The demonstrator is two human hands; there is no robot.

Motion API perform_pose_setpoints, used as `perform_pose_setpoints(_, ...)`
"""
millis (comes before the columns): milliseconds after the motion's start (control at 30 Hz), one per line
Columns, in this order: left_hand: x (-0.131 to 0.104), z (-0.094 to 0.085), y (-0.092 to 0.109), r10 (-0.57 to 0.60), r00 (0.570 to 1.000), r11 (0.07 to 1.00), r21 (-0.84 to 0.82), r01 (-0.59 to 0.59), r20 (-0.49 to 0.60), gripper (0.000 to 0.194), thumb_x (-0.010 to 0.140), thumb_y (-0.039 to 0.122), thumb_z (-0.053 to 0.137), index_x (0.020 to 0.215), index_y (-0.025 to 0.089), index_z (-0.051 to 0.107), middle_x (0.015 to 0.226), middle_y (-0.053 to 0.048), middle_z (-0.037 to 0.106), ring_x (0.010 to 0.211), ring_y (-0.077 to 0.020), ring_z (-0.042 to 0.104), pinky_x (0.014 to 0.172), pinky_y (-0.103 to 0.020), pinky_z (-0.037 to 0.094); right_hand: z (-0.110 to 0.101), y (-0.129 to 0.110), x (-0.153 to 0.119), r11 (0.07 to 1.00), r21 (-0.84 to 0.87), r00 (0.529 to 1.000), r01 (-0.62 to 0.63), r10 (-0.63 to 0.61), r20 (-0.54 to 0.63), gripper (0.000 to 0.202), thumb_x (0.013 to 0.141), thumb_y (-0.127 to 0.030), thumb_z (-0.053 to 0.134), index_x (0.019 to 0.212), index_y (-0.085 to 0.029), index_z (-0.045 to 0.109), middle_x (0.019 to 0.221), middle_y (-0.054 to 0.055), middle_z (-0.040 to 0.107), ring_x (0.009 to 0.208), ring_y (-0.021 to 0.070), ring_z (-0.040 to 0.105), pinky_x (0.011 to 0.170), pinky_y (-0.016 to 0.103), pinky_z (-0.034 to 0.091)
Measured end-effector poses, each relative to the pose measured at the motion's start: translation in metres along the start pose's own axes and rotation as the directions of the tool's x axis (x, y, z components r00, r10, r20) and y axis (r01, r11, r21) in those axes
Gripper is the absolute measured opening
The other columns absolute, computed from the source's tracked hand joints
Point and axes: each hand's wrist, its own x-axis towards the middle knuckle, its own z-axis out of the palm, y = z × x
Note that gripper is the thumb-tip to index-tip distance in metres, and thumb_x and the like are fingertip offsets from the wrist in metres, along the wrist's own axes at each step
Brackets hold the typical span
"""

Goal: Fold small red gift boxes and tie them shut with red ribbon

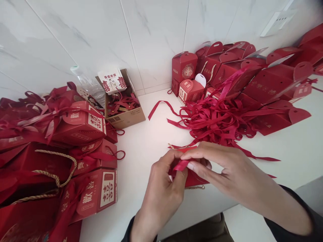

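Note:
Both hands meet over a red box [195,178] near the table's front edge, hiding much of it. My left hand [168,181] pinches a red ribbon [182,165] between thumb and index finger. From the other side, my right hand [214,164] has its thumb and index finger closed on the same ribbon. Gold rope shows behind and in front of the box. Just beyond my hands is a tangled heap of red ribbons [217,117].
Ribboned red gift boxes [85,131] crowd the left side. An open cardboard box [128,116] stands near the tiled wall, with a clear plastic bottle [87,84] beside it. Many red boxes [270,82] fill the back right of the white table [136,144].

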Motion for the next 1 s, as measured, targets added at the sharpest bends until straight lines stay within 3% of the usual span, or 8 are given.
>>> perform_pose_setpoints(167, 0.002, -0.003, -0.002, 0.004, 0.999, 0.998, 0.063, -0.007, 0.043, 0.02, 0.103, 0.032, 0.057, 0.106, 0.023, 0.075, 0.09, -0.003, 0.072, 0.085, -0.0188, 0.063, 0.077, -0.03, 0.05, 0.003, 0.003, 0.003, 0.977, 0.057, 0.974, -0.204, 0.208, -0.085, 0.015, 0.101, -0.035, 0.061, 0.098, -0.026, 0.073, 0.091, 0.001, 0.081, 0.079, 0.0199, 0.077, 0.061, 0.028, 0.06)
perform_pose_setpoints(300, 0.004, 0.001, -0.005, -0.087, 0.995, 0.99, -0.109, 0.091, 0.042, 0.029, 0.106, 0.041, 0.053, 0.094, 0.021, 0.071, 0.084, -0.002, 0.068, 0.078, -0.0168, 0.059, 0.074, -0.029, 0.049, 0.002, 0.005, 0.002, 0.957, 0.087, 0.957, -0.276, 0.282, -0.066, 0.019, 0.101, -0.04, 0.061, 0.096, -0.027, 0.074, 0.083, 0.0, 0.079, 0.069, 0.0188, 0.073, 0.052, 0.027, 0.056)
perform_pose_setpoints(433, 0.008, 0.004, -0.008, -0.121, 0.992, 0.972, -0.2, 0.123, 0.021, 0.033, 0.106, 0.042, 0.053, 0.081, 0.021, 0.06, 0.074, 0.002, 0.058, 0.066, -0.0125, 0.048, 0.062, -0.024, 0.043, -0.001, 0.005, -0.002, 0.97, 0.051, 0.968, -0.238, 0.241, -0.074, 0.015, 0.1, -0.04, 0.063, 0.102, -0.029, 0.073, 0.091, -0.002, 0.08, 0.077, 0.018, 0.075, 0.064, 0.027, 0.06)
perform_pose_setpoints(600, 0.012, 0.003, -0.007, -0.179, 0.984, 0.956, -0.235, 0.175, 0.005, 0.034, 0.104, 0.041, 0.055, 0.078, 0.02, 0.059, 0.071, 0.002, 0.059, 0.062, -0.0118, 0.049, 0.057, -0.024, 0.04, -0.006, 0.001, -0.012, 0.996, -0.016, 0.996, -0.088, 0.088, -0.025, 0.011, 0.103, -0.035, 0.061, 0.112, -0.036, 0.068, 0.109, -0.005, 0.081, 0.095, 0.0171, 0.078, 0.074, 0.025, 0.063)
perform_pose_setpoints(767, 0.01, 0.006, -0.002, -0.107, 0.994, 0.991, -0.074, 0.108, 0.013, 0.027, 0.103, 0.032, 0.053, 0.087, 0.02, 0.072, 0.077, -0.001, 0.066, 0.071, -0.0153, 0.056, 0.066, -0.027, 0.044, -0.004, -0.003, -0.009, 0.997, -0.065, 0.999, -0.028, 0.026, -0.032, 0.019, 0.105, -0.029, 0.057, 0.121, -0.034, 0.067, 0.119, -0.004, 0.08, 0.106, 0.0171, 0.078, 0.088, 0.027, 0.063)
perform_pose_setpoints(900, 0.007, 0.004, -0.001, -0.057, 0.995, 0.998, 0.008, 0.056, 0.078, 0.026, 0.104, 0.029, 0.051, 0.096, 0.021, 0.075, 0.08, -0.001, 0.068, 0.074, -0.0158, 0.057, 0.074, -0.029, 0.045, -0.003, 0.0, -0.002, 0.992, -0.102, 0.995, -0.069, 0.061, -0.075, 0.016, 0.102, -0.025, 0.056, 0.107, -0.027, 0.071, 0.105, -0.002, 0.082, 0.091, 0.0156, 0.078, 0.075, 0.024, 0.063)
perform_pose_setpoints(1000, 0.005, 0.002, -0.003, -0.135, 0.986, 0.987, -0.068, 0.143, 0.102, 0.026, 0.106, 0.038, 0.052, 0.116, 0.022, 0.07, 0.083, 0.0, 0.067, 0.076, -0.0148, 0.059, 0.072, -0.027, 0.047, -0.004, 0.002, -0.002, 0.986, -0.066, 0.986, -0.154, 0.149, -0.079, 0.017, 0.103, -0.031, 0.056, 0.099, -0.028, 0.072, 0.096, -0.002, 0.08, 0.079, 0.0143, 0.076, 0.06, 0.022, 0.059)
